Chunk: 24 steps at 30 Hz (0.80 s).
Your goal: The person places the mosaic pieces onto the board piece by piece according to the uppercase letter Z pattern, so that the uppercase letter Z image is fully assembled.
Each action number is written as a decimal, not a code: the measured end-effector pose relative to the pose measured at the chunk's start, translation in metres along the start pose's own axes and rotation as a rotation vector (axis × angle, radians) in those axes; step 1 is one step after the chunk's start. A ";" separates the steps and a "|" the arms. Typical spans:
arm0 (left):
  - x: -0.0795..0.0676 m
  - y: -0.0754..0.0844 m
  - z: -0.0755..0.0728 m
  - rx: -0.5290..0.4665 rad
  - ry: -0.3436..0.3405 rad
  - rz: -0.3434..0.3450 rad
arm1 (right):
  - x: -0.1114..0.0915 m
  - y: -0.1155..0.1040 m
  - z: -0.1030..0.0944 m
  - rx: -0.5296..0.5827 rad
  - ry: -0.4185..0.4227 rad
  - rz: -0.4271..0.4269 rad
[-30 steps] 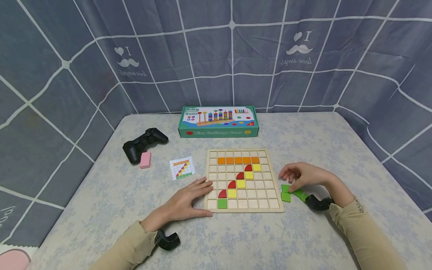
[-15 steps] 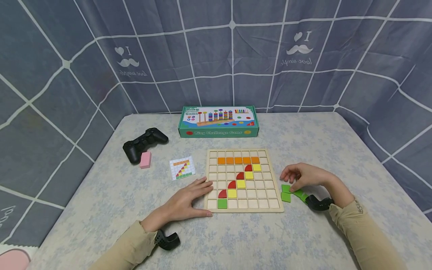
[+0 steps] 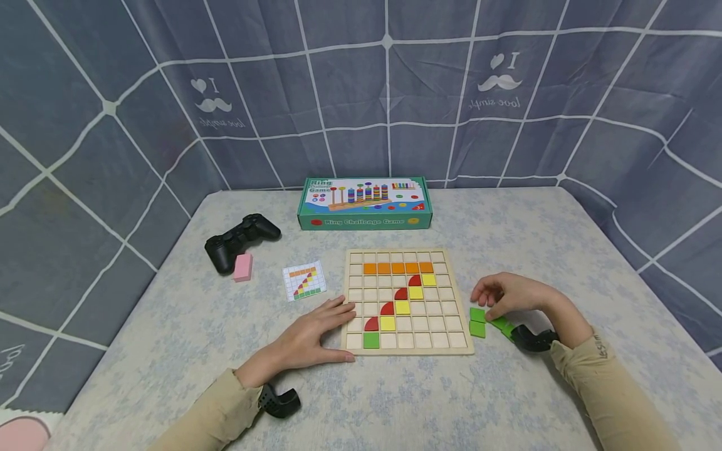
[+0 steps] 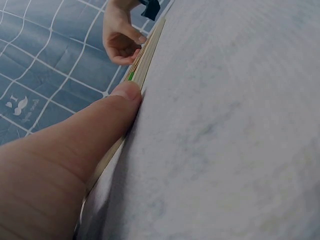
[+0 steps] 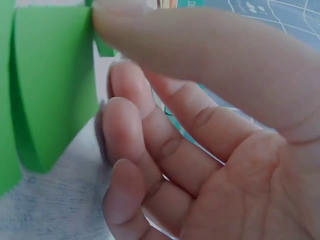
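Observation:
A wooden grid board point(image 3: 407, 351) lies at the centre, bearing orange squares, red quarter-rounds, yellow squares and one green square point(image 3: 371, 340). The left hand point(image 3: 307, 333) rests at its left edge, fingers spread and fairly straight; in the left wrist view the thumb point(image 4: 112, 112) touches the board's side. To the right of the board, several green tiles point(image 3: 477, 329) lie on the table. Over them is the right hand point(image 3: 516, 292). Its thumb point(image 5: 130, 25) touches the edge of a green tile point(image 5: 55, 75) in the right wrist view, while the other fingers are loosely bent; the index fingertip is hidden.
A pattern card point(image 3: 304, 280) lies left of the board. Beyond it are a pink block point(image 3: 243, 267) and a black game controller point(image 3: 241, 241). At the back stands a green game box point(image 3: 365, 213), in front of a blue checked curtain point(image 3: 350, 94).
The right hand has shifted slightly to the right, and a gap has opened between the two left green tiles and those by its thumb. The left hand and board stay put.

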<state>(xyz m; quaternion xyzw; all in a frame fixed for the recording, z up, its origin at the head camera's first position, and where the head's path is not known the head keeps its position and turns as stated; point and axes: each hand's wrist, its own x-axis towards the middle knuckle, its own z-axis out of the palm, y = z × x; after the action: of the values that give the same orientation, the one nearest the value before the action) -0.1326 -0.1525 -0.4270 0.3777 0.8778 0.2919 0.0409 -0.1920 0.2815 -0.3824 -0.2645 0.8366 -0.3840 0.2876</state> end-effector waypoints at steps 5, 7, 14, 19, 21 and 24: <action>0.000 0.000 0.000 0.000 0.001 0.003 | 0.001 0.000 0.001 -0.018 0.009 0.009; 0.000 0.000 0.000 0.000 0.001 0.005 | 0.002 -0.001 0.002 -0.019 0.014 0.003; 0.000 0.001 0.000 -0.001 0.000 0.000 | 0.004 -0.005 0.005 -0.003 0.027 0.027; 0.000 0.000 0.000 0.001 0.003 0.001 | 0.005 -0.007 0.006 -0.011 0.022 0.036; 0.001 0.000 0.000 0.001 0.004 0.003 | 0.005 -0.008 0.007 -0.015 0.022 0.039; 0.001 0.000 0.000 0.001 0.003 0.005 | 0.005 -0.008 0.007 -0.012 0.022 0.045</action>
<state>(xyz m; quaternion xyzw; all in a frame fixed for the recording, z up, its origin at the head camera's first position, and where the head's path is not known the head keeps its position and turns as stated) -0.1328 -0.1517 -0.4267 0.3794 0.8771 0.2920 0.0386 -0.1884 0.2699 -0.3811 -0.2432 0.8477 -0.3752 0.2854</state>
